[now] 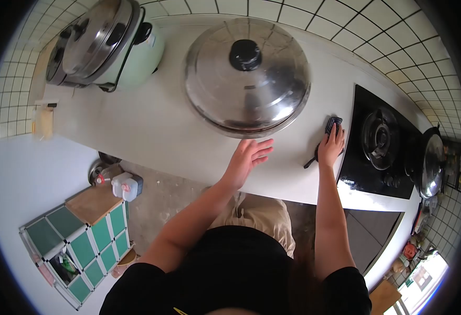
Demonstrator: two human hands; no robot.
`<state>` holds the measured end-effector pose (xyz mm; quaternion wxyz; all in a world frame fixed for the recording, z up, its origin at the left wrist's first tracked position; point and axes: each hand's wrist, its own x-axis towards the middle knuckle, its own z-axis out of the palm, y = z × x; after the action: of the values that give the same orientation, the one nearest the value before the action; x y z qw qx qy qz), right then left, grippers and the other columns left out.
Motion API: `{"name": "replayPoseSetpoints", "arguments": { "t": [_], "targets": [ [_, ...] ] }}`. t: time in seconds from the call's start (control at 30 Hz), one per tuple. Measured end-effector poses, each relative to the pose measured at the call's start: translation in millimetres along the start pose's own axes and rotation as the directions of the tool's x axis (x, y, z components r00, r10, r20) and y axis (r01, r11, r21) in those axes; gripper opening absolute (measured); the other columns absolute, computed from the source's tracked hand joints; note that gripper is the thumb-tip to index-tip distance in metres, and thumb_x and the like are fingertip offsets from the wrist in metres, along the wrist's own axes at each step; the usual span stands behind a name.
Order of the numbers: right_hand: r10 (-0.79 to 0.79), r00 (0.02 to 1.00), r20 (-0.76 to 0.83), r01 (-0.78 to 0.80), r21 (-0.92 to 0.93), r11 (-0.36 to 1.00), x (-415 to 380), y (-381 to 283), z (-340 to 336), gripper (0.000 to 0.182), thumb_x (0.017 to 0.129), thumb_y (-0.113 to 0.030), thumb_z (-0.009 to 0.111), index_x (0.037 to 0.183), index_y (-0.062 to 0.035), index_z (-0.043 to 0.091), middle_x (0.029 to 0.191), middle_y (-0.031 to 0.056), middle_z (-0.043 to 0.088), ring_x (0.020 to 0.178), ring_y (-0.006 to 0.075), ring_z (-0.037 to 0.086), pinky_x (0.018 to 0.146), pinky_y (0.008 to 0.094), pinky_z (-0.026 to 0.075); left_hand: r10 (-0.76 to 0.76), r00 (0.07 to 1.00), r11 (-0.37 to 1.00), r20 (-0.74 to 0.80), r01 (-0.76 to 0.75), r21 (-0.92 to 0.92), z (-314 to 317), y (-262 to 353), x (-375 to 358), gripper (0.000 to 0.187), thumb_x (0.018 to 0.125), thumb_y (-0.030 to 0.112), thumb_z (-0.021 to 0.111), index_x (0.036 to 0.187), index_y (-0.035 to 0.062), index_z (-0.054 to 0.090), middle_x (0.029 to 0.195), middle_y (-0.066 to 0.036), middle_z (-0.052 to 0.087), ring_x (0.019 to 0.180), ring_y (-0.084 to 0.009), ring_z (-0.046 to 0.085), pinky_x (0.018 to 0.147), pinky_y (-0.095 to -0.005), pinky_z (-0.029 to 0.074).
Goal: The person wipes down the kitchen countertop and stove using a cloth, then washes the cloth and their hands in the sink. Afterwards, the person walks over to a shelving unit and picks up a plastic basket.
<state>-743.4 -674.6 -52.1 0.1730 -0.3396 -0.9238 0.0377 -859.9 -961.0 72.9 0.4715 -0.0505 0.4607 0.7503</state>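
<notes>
My right hand presses down on a dark patterned cloth on the white counter, just left of the black gas stove. The cloth sticks out past my fingertips, and a dark strip of it trails out on the left near my wrist. My left hand is raised at the counter's front edge with its fingers apart and nothing in them. Right above its fingertips in view is a large round steel lid with a black knob; whatever lies under it is hidden.
A pale green rice cooker stands at the back left, beside other steel lids. On the right are the gas stove and a lidded pan. Plastic jugs top a green-panelled cabinet at lower left.
</notes>
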Motion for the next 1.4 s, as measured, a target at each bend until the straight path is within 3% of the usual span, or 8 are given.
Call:
{"name": "replayPoseSetpoints", "arguments": {
  "t": [0.2,0.3,0.5,0.67,0.8,1.1,1.3,1.4],
  "targets": [
    [-0.22,0.972,0.077,0.205,0.167,0.964,-53,-112,0,0.055,0.078,-0.008,0.056,0.132,-0.0029,0.048,0.142,0.016,0.04,0.131,0.0393,0.036,0.102,0.0521,0.031,-0.072,0.994,0.955,-0.083,0.093,0.282,-64,3,-40,0.032,0.099,0.026,0.047,0.123,0.0048,0.05,0.123,-0.012,0.059,0.111,-0.0204,0.057,0.095,-0.0345,0.043],
    [-0.345,0.925,0.161,0.3,0.251,0.92,-92,-177,10,0.046,0.076,-0.012,0.059,0.121,0.0002,0.054,0.132,0.019,0.045,0.126,0.0418,0.038,0.103,0.0542,0.03,0.029,0.972,0.927,-0.232,0.061,0.371,-109,3,-66,0.025,0.098,0.02,0.047,0.114,0.0034,0.057,0.113,-0.009,0.063,0.105,-0.0176,0.059,0.092,-0.0321,0.044],
    [-0.6,0.763,0.242,0.467,0.436,0.769,-122,-328,10,0.05,0.084,-0.013,0.052,0.133,-0.0048,0.047,0.143,0.0107,0.039,0.136,0.0304,0.032,0.107,0.0476,0.029,0.269,0.883,0.893,-0.384,-0.08,0.443,-198,0,-96,0.02,0.094,0.009,0.048,0.108,0.0011,0.059,0.104,-0.007,0.064,0.097,-0.016,0.06,0.086,-0.0279,0.046],
    [-0.701,0.697,0.15,0.548,0.52,0.655,-111,-398,30,0.05,0.084,-0.013,0.052,0.133,-0.005,0.047,0.142,0.0108,0.039,0.136,0.031,0.032,0.108,0.0483,0.028,0.398,0.805,0.728,-0.439,0.014,0.686,-230,23,-116,0.022,0.09,0.009,0.052,0.109,0.0006,0.057,0.104,-0.01,0.063,0.098,-0.0207,0.06,0.087,-0.0313,0.046],
    [-0.699,0.694,0.169,0.545,0.512,0.664,-106,-386,23,0.049,0.083,-0.009,0.054,0.131,-0.0076,0.049,0.141,0.0104,0.04,0.134,0.0323,0.034,0.107,0.0486,0.03,0.607,0.775,0.236,-0.177,0.037,0.971,-258,31,-118,0.036,0.08,0.008,0.06,0.115,0.0025,0.055,0.112,-0.016,0.056,0.106,-0.0313,0.054,0.09,-0.0404,0.045],
    [-0.551,0.804,0.225,0.454,0.367,0.812,-119,-277,-5,0.054,0.082,-0.006,0.052,0.135,-0.0047,0.044,0.142,0.0163,0.038,0.134,0.0381,0.032,0.108,0.0518,0.027,0.615,0.782,-0.185,-0.103,0.27,0.945,-250,15,-102,0.051,0.079,0.012,0.056,0.127,-0.003,0.047,0.132,-0.021,0.042,0.12,-0.0347,0.043,0.093,-0.045,0.043],
    [-0.457,0.87,0.184,0.392,0.305,0.868,-127,-287,8,0.057,0.085,-0.01,0.055,0.139,-0.0029,0.039,0.144,0.0205,0.034,0.134,0.0412,0.029,0.106,0.0528,0.027,0.713,0.701,-0.232,-0.028,0.274,0.934,-257,0,-98,0.056,0.077,0.006,0.05,0.132,-0.0047,0.044,0.134,-0.022,0.04,0.119,-0.0359,0.044,0.094,-0.0468,0.042],
    [-0.429,0.888,0.167,0.38,0.26,0.888,-129,-312,24,0.059,0.085,-0.011,0.056,0.14,-0.0029,0.037,0.146,0.0203,0.031,0.135,0.0413,0.028,0.106,0.0527,0.027,0.654,0.753,-0.116,-0.073,0.195,0.974,-259,14,-109,0.049,0.078,0.003,0.05,0.127,0.0016,0.05,0.131,-0.019,0.045,0.12,-0.0373,0.044,0.098,-0.0461,0.04]
  ]
}}
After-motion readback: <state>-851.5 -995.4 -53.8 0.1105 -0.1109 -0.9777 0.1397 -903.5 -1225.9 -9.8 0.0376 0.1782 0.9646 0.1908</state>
